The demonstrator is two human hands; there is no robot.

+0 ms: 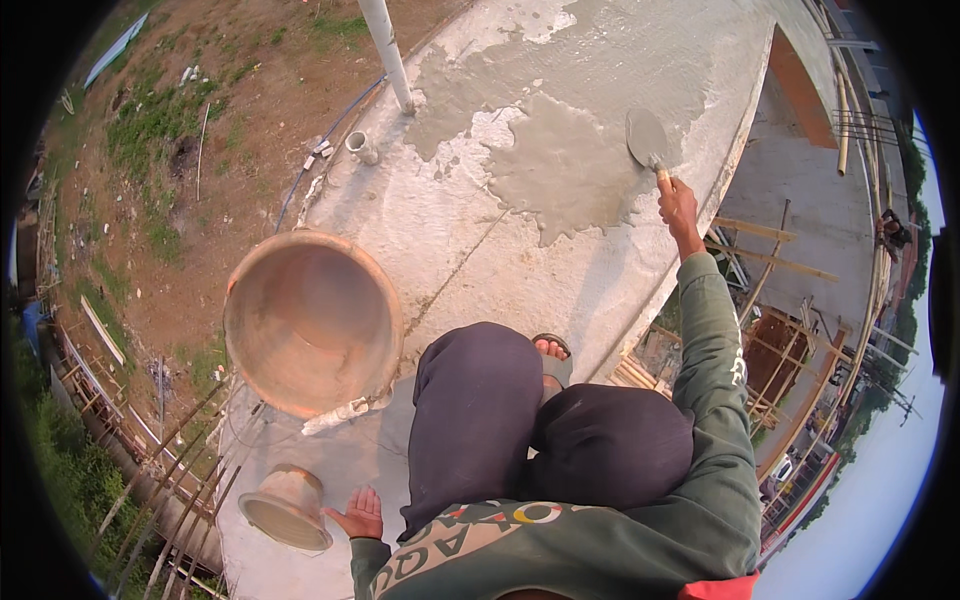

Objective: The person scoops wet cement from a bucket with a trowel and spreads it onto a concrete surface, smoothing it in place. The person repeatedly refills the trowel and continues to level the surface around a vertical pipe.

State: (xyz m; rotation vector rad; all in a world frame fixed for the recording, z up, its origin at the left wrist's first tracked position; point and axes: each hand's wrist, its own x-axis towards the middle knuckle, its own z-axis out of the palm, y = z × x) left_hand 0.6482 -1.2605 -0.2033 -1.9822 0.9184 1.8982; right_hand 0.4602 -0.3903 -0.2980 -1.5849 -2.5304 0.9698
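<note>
Right hand [679, 207] upper right of frame, closed around one trowel [648, 140] lying on wet cement patch [560, 170] | left hand [360, 515] bottom centre, open, palm flat on concrete slab [420, 230] just beside small pot [288, 507] | best kept blade shallow, strokes overlapping | one large bucket [312, 320] centre left, one white pole [388, 52] top

Concrete ledge [430, 240]: wet mortar [570, 165], perhaps two buckets [310, 320].
</note>
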